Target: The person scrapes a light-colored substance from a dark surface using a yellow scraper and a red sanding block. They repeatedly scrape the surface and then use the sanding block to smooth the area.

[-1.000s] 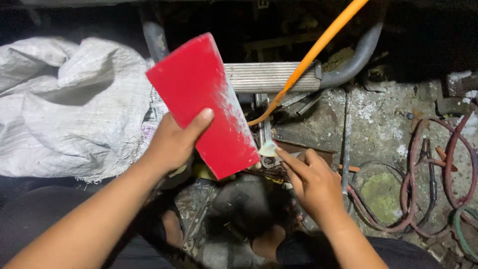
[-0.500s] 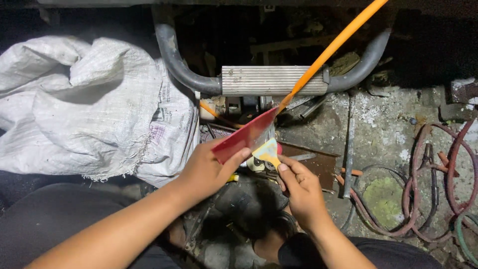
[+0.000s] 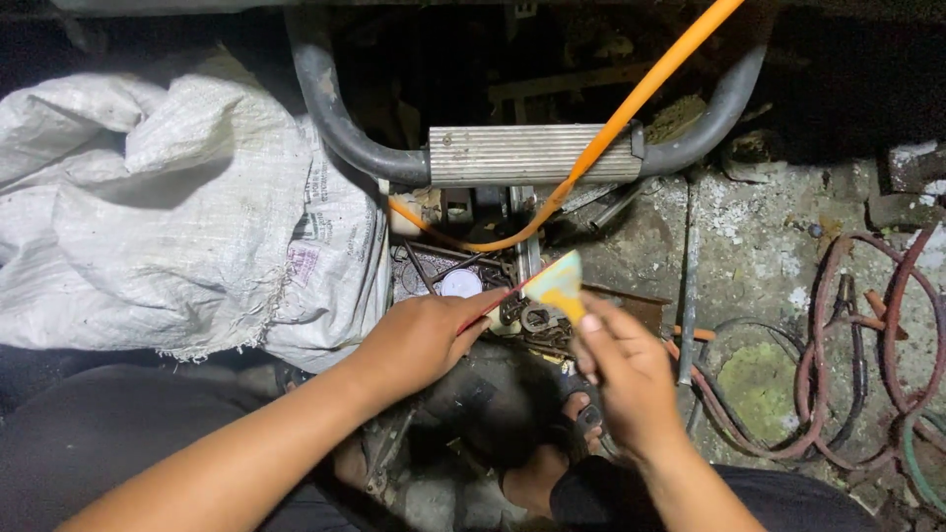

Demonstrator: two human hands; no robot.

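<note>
My left hand [image 3: 424, 340] grips a flat red lid [image 3: 493, 307], now seen edge-on as a thin red line above a small box of metal parts [image 3: 537, 320]. To its right, my right hand [image 3: 626, 374] pinches a small yellow and teal packet [image 3: 557, 284] at its fingertips, just over the box. A white round cap [image 3: 460, 284] lies in the box beside the left thumb. Both hands are close together, below the ribbed metal plate [image 3: 527, 155].
A white woven sack [image 3: 168, 217] fills the left. A grey bent tube [image 3: 330, 118] carries the ribbed plate, and an orange hose [image 3: 650, 79] crosses it. Reddish hoses [image 3: 847, 345] coil on the dirty floor at right. A foot in a sandal [image 3: 542, 473] rests at bottom centre.
The left hand has swung the red lid down from upright and face-on to nearly flat over the box. The right hand has lifted slightly with the small packet.
</note>
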